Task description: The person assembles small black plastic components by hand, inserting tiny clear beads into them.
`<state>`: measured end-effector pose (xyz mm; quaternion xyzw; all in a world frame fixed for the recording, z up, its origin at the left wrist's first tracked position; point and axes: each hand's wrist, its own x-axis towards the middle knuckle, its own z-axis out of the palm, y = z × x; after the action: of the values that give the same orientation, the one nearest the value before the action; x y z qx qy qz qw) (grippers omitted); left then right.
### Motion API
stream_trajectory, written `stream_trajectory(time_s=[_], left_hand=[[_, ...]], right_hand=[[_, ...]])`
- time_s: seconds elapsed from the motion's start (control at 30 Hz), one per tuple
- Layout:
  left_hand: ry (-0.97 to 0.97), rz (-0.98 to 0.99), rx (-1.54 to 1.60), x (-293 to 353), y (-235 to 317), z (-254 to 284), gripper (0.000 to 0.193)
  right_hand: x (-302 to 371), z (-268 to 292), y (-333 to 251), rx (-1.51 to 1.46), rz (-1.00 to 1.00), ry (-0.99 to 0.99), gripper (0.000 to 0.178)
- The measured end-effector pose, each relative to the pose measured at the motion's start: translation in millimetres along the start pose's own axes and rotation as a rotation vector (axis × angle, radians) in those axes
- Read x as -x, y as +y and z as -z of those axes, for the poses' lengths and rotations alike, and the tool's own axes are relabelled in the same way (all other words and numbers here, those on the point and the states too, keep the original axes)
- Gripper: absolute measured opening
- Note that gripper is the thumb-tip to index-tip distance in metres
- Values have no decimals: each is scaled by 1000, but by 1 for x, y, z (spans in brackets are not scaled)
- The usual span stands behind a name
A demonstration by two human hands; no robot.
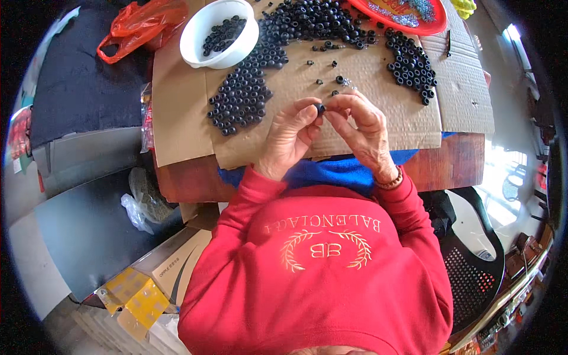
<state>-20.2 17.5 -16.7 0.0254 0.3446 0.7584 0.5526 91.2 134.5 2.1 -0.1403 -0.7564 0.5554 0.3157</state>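
Note:
My left hand pinches a small black round cap-like part between thumb and fingers, above the cardboard's near edge. From the other side, my right hand meets it, thumb and forefinger closed at the same part; whether it holds a second tiny piece cannot be made out. Just beyond my fingers lie a few loose black parts and a little silvery bit. Rows of black ring-shaped parts stand to the left, and another group stands to the right.
Cardboard covers the wooden table. At the back are a white tub with black parts, a large black heap, and a red tray with silvery pieces. A red plastic bag lies back left; blue cloth is at the table's edge.

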Motion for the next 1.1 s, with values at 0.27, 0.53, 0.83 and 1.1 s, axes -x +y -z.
stream_trajectory(time_s=[0.27, 0.53, 0.83, 1.1], left_hand=[[101, -129, -246, 13, -4, -5, 18], [91, -484, -653, 14, -7, -9, 15], [82, -472, -625, 9, -10, -3, 16], [-14, -568, -844, 12, -9, 4, 16]], right_hand=[[16, -9, 5, -73, -70, 31, 13], [23, -13, 9, -204, -206, 55, 13], [23, -12, 13, -390, -380, 29, 11], [25, -3, 15, -435, -389, -95, 10]])
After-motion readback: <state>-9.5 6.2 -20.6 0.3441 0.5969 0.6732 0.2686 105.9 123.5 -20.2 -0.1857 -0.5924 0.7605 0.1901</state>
